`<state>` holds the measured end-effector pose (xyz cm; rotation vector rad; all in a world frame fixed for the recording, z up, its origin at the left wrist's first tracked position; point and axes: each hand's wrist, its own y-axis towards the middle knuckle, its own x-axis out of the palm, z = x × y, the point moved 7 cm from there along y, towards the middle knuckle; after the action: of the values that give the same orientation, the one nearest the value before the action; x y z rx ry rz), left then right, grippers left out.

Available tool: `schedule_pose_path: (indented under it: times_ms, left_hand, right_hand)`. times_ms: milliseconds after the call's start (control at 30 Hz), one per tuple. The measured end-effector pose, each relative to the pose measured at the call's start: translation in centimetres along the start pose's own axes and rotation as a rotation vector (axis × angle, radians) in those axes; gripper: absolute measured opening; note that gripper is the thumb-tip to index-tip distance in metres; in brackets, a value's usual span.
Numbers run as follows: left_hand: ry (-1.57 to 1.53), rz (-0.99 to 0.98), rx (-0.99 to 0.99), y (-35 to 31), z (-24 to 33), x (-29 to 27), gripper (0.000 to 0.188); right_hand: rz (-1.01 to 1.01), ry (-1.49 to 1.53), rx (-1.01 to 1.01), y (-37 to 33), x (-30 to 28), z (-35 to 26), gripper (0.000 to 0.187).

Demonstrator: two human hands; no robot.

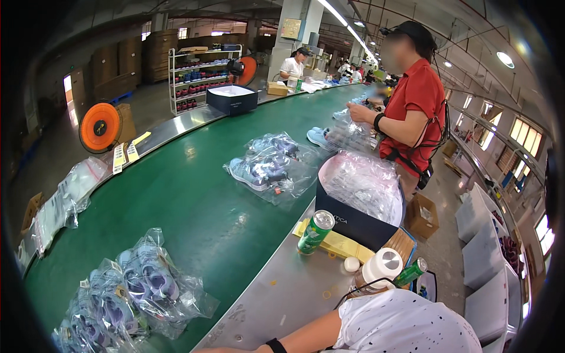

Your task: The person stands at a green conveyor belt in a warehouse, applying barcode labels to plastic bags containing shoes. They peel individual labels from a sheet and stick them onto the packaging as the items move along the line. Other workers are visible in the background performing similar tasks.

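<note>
Speckled sleeve (pixel 406 323) borders metal counter (pixel 265 303); crinkled clear bags (pixel 197 303) sheathe rounded shoes (pixel 156 273).

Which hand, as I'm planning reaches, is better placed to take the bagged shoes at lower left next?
Probably the right hand: its forearm extends leftward toward the bagged shoes, though the hand is mostly cut off below. The left hand is out of view.

Bagged shoes (pixel 147 276), lower left of frame: several pale blue-lavender shoes in clear, crinkled plastic, clustered side by side on green belt (pixel 218 235); openings upward, loose plastic spreading at right, cluster reaching lower edge. Second bagged group (pixel 265 167), center of frame: similar shoes, loosely wrapped, well apart from first.
</note>
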<state>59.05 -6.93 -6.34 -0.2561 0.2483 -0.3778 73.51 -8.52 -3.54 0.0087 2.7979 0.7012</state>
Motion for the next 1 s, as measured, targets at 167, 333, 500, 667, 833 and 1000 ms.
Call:
schedule_pose_path:
  times_ms: [167, 333, 500, 667, 833, 1000]
  left_hand:
    - [-0.029, 0.003, -0.058, -0.2, 1.2, 0.9, 0.033]
    - [-0.159, -0.044, -0.030, -0.2, 1.2, 1.4, 0.036]
    - [-0.230, -0.060, 0.028, -0.1, 0.7, 1.6, 0.041]
    - [-0.215, -0.006, 0.074, -0.2, 0.9, 1.3, 0.041]
    - [-0.178, -0.071, 0.040, -0.5, 0.6, 1.8, 0.041]
    - [-0.228, -0.058, 0.091, -0.4, -0.2, 1.8, 0.040]
  right_hand:
    - [0.004, -0.061, -0.094, -0.2, -0.2, -0.2, 0.013]
    - [0.020, -0.112, -0.153, -0.2, -0.7, -0.9, 0.012]
    - [-0.025, -0.141, -0.106, -0.3, -0.2, -0.2, 0.009]
    - [0.052, -0.161, -0.182, 0.0, -1.0, -1.2, 0.011]
    - [-0.021, -0.271, -0.188, -0.3, -0.8, -1.2, 0.012]
    - [0.041, -0.349, -0.223, -0.5, -0.1, -1.4, 0.008]
